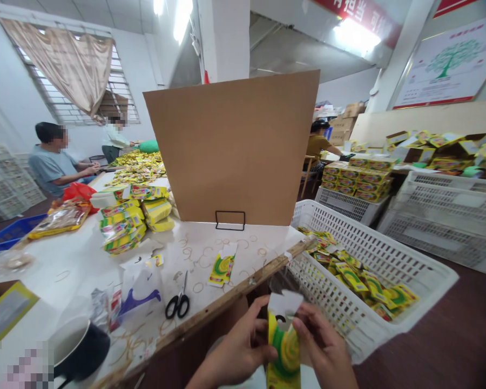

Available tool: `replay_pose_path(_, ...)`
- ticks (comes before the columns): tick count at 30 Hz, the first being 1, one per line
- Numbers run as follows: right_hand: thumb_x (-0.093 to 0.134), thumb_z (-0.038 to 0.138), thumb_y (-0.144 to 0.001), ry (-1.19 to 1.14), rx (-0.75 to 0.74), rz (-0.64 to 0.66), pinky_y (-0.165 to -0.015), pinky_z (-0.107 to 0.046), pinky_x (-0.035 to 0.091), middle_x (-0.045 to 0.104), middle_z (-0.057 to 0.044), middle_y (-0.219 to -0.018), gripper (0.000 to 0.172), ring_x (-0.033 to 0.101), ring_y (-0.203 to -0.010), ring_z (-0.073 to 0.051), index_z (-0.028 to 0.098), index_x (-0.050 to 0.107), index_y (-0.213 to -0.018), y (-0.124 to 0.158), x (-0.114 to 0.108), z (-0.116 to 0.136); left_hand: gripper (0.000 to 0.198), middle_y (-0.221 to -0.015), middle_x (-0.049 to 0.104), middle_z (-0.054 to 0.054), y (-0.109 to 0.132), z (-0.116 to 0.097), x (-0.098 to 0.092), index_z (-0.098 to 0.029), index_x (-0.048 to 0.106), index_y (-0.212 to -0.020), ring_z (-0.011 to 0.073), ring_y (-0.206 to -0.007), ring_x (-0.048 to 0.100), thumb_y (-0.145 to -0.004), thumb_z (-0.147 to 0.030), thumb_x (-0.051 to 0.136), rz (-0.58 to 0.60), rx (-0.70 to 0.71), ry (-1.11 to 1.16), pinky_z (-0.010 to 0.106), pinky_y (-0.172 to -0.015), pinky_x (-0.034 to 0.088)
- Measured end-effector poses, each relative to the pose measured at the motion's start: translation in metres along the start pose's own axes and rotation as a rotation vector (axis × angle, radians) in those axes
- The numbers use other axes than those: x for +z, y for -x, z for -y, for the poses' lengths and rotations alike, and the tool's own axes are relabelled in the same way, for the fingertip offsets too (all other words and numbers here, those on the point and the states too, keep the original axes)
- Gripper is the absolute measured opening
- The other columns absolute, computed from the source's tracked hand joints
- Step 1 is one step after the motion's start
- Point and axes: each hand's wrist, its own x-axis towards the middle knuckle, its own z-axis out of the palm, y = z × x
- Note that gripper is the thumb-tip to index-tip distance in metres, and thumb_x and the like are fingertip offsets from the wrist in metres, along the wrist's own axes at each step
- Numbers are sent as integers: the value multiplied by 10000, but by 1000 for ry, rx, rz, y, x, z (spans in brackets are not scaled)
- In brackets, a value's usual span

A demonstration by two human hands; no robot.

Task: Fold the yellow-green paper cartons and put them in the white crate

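Head view, from the left: a dark mug [79, 348] stood at the near corner of the worktop [76, 259], with scissors [178, 304] lying flat further in, within arm's reach. Rubber bands [202, 259] were strewn loose around them. Stacks [125, 221] of yellow-green packs sat further back, apparently pushed aside to leave bare surface in front. A cardboard screen [235, 148] stood upright across the far edge, propped by a wire stand [230, 220], walling this seat off from the one beyond. A spare pack [222, 268] lay flat before it.

Below the worktop's edge, the left hand [235, 351] was closed on the left side of the packet [285, 348], thumb across its face. The right hand [326, 351] gripped the right side in the same way. Held from both sides, the packet stayed upright and near the body, its white flap [285, 302] free at the top. Just beside the right hand, a white basket [328, 294] of like packs sat tight against the worktop, an easy reach.
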Motion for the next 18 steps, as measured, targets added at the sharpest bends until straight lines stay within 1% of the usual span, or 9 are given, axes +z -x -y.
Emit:
replay_pose_path(2,662,434,-754,91,-51,102,-832,-351,488,692,-91,-949,266,619,-936,-269,229,754,-895,-1,-4,2,591,-952,647,79,0,-2,-1,-187,450,-1241,202,-871,624,-708,-149,700,-44,13,-21,270,-721,447)
replay_pose_path(4,603,474,-792,142,-56,140,-873,-364,461,688,-90,-972,303,603,-979,-274,239,761,-900,-1,-6,6,524,-950,653,70,-1,-3,-1,-182,492,-1205,185,-845,622,-716,-138,677,-112,28,-73,251,-705,446)
replay_pose_path(5,589,490,-797,144,-26,143,-868,-362,461,690,-85,-975,327,607,-974,-271,245,755,-934,0,-6,9,515,-951,657,68,-1,-3,-1,-181,501,-1204,181,-836,622,-719,-128,665,-142,36,-115,245,-696,449)
replay_pose_path(7,611,507,-771,114,72,158,-799,-342,490,704,-70,-946,370,632,-909,-256,243,727,-1004,2,-3,12,493,-994,661,76,-3,-3,0,-174,520,-1196,189,-874,622,-723,-97,636,-192,60,-207,247,-717,462)
replay_pose_path(9,662,497,-726,62,150,185,-693,-308,517,714,-63,-896,427,654,-829,-239,220,682,-1050,4,2,12,481,-1083,647,88,-3,-4,1,-171,528,-1195,201,-948,617,-731,-70,604,-218,87,-258,265,-782,475)
replay_pose_path(11,672,484,-714,15,177,201,-632,-285,526,718,-65,-874,467,668,-797,-231,199,614,-1079,7,8,9,503,-1147,630,89,-1,-5,3,-184,508,-1230,199,-988,613,-749,-48,559,-204,92,-281,281,-825,478)
replay_pose_path(13,648,473,-732,34,170,192,-601,-268,528,719,-76,-894,447,679,-786,-225,196,557,-1070,8,11,4,540,-1143,635,80,1,-8,4,-200,473,-1273,193,-993,616,-762,-31,518,-163,77,-310,291,-840,479)
replay_pose_path(16,623,445,-747,186,114,134,-511,-244,498,718,-91,-916,381,677,-691,-204,202,545,-1029,9,14,-1,570,-1130,639,70,4,-11,6,-209,447,-1301,191,-1030,607,-768,-10,477,-124,51,-358,308,-884,463)
replay_pose_path(18,619,432,-749,276,62,107,-463,-237,472,719,-87,-889,358,662,-628,-194,204,559,-1018,10,16,-1,566,-1150,631,74,3,-11,6,-208,450,-1296,197,-1057,599,-766,-11,478,-122,48,-355,321,-909,452)
